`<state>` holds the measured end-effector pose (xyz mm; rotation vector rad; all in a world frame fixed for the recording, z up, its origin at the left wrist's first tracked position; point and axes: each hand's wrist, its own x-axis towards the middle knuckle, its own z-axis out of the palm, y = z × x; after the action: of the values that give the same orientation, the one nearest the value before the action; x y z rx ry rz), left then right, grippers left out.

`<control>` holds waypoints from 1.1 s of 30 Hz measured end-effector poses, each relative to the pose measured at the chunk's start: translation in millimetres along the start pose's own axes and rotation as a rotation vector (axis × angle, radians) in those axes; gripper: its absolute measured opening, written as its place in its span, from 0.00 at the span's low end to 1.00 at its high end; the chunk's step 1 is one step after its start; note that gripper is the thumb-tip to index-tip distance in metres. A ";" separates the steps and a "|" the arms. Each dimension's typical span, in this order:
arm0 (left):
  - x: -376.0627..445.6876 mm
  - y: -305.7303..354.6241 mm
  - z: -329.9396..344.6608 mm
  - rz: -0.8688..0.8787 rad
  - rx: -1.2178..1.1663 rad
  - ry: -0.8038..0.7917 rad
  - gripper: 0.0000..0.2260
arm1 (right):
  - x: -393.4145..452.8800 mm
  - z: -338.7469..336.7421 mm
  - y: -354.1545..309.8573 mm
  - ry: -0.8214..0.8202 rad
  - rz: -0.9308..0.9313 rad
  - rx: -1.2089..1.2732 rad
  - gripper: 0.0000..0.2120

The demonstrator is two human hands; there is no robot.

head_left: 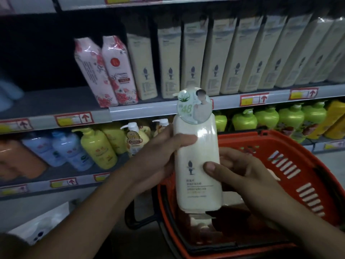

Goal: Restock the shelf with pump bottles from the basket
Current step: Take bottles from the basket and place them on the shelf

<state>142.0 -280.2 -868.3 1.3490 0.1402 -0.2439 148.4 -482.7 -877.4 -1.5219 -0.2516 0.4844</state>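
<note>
Both hands, left hand [164, 156] and right hand [240, 172], wrapped round cream bottle [198, 165] above basket [280, 165]; glossy wrap, likely slip on lift to shelf [160, 109]

dim shop aisle; grey shelving [160, 110] with red price tags [254, 99].

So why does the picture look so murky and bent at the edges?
Head view: dim store lighting, glare on the cream pump bottle held in both hands, motion blur on the far-left shelf goods, and wide-angle distortion curving the grey shelf rails; the red plastic basket stays fairly sharp.
</note>
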 end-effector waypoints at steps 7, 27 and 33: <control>-36.0 8.4 -36.2 0.311 0.466 0.140 0.23 | 14.9 29.4 -9.3 -0.008 -0.131 -0.008 0.19; -132.8 298.5 -276.8 0.934 0.565 0.872 0.19 | 184.0 378.9 -287.1 -0.075 -0.817 -0.313 0.12; -105.9 348.1 -341.1 0.852 0.569 0.979 0.22 | 257.6 443.8 -311.9 -0.064 -0.753 -0.355 0.20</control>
<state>141.9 132.0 -587.5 1.8645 0.3064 1.1917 220.9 35.9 -583.6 -1.6144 -0.9560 -0.1235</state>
